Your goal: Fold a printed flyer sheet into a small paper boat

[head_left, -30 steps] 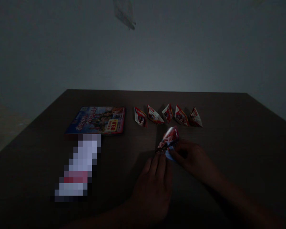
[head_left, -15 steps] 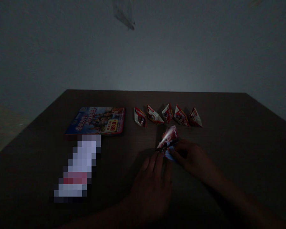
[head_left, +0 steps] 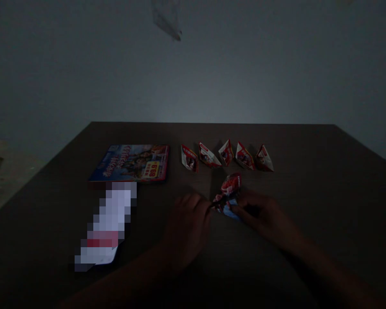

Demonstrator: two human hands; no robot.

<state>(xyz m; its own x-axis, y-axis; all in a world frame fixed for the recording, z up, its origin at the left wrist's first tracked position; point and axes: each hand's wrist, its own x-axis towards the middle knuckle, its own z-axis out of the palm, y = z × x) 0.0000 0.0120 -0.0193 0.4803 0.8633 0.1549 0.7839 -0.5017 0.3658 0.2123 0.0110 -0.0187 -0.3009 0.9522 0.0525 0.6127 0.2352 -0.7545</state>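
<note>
Near the middle of the dark table, a piece of glossy printed paper, red on top and pale blue below, is partly folded, with a dark line across it. My right hand pinches its right side between thumb and fingers. At its left corner, my left hand is closed, fingers curled and seeming to grip the edge; the fingertips are hidden. Behind the paper stands a row of several folded paper boats, among them a paper boat at the left end and a paper boat at the right end.
A blue picture booklet with a yellow price label lies left on the table. In front of it is a pale, pixelated long object. A grey wall rises behind the table. The light is dim.
My left hand has gone from lying flat at the paper's near edge to closing at its left corner. The paper's upper part has tilted and lost its bright glare. My right hand keeps its pinch.
</note>
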